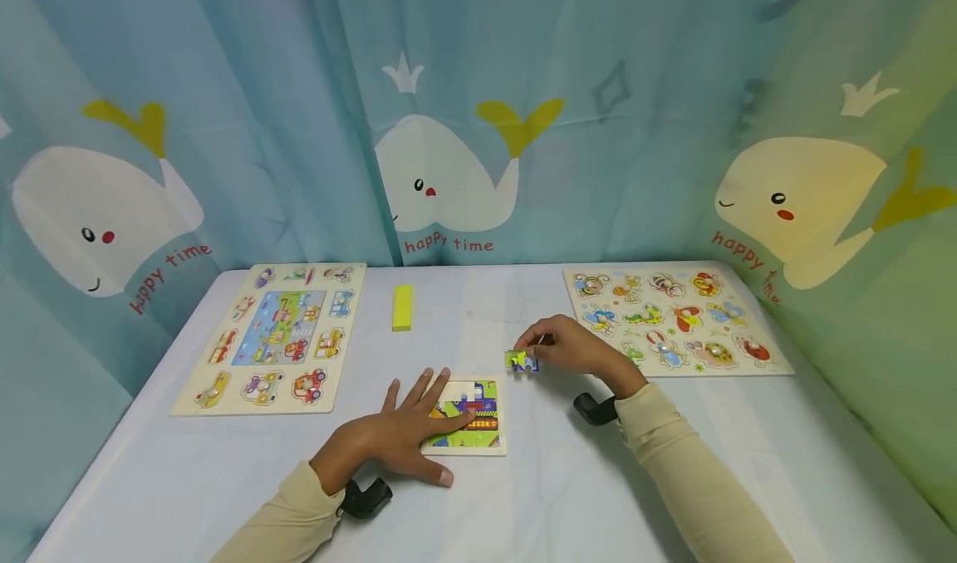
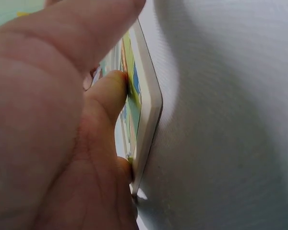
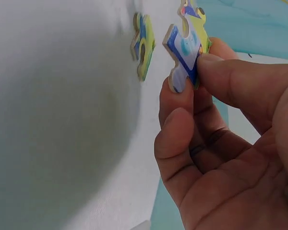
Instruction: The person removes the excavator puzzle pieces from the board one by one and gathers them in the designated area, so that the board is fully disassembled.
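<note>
My left hand lies with fingers spread over the left part of a small jigsaw puzzle in a pale wooden frame. Its index finger stretches across the fitted pieces, and the thumb rests on the cloth below the frame. The upper part of the frame shows a pale bare stretch. Right of the puzzle, my right hand pinches a blue, white and green jigsaw piece between thumb and fingers. Another jigsaw piece lies on the cloth close by.
A vehicle puzzle board lies on the left and an insect puzzle board on the right. Toward the back of the white-covered table is a yellow block. A blue whale-print curtain hangs behind and along both sides.
</note>
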The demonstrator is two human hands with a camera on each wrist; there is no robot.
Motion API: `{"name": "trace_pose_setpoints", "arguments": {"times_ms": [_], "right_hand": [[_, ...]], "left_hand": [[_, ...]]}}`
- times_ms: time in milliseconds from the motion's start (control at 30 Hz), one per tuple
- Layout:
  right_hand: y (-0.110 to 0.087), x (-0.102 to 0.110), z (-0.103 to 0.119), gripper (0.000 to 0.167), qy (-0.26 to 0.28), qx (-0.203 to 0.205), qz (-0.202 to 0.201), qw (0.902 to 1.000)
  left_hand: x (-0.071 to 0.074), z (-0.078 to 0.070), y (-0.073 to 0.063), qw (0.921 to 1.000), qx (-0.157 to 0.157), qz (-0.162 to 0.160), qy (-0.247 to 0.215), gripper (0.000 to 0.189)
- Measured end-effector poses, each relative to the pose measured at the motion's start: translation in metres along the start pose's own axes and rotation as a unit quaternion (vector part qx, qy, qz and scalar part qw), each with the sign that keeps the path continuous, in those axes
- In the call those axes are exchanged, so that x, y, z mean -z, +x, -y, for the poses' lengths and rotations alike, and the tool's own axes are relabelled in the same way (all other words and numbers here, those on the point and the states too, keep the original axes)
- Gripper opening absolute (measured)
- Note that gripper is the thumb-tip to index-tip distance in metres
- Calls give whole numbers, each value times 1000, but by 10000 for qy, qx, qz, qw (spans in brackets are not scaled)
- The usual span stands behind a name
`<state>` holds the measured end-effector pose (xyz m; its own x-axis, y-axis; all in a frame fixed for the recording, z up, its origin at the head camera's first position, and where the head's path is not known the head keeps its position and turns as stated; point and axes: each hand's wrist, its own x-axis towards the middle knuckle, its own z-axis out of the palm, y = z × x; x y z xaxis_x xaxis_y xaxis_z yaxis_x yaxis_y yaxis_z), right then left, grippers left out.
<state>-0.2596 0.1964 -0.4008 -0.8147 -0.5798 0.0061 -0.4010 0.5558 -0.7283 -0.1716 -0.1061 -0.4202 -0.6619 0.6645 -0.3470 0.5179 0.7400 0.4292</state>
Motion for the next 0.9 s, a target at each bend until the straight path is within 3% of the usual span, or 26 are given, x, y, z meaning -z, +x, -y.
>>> {"name": "trace_pose_setpoints", "arguments": {"times_ms": [300, 633, 900], "right_hand": [[-1, 7, -16, 18, -461, -209, -38, 9987], [0, 10, -22, 16, -518, -419, 112, 9977], [9, 3, -30, 14, -636, -825, 37, 9945]], "left_hand": [[0, 0, -1, 9999, -94, -40, -89, 83], [1, 2, -1, 9998, -135, -57, -162, 85], [-1, 4, -1, 9998, -42, -63, -156, 84]]}}
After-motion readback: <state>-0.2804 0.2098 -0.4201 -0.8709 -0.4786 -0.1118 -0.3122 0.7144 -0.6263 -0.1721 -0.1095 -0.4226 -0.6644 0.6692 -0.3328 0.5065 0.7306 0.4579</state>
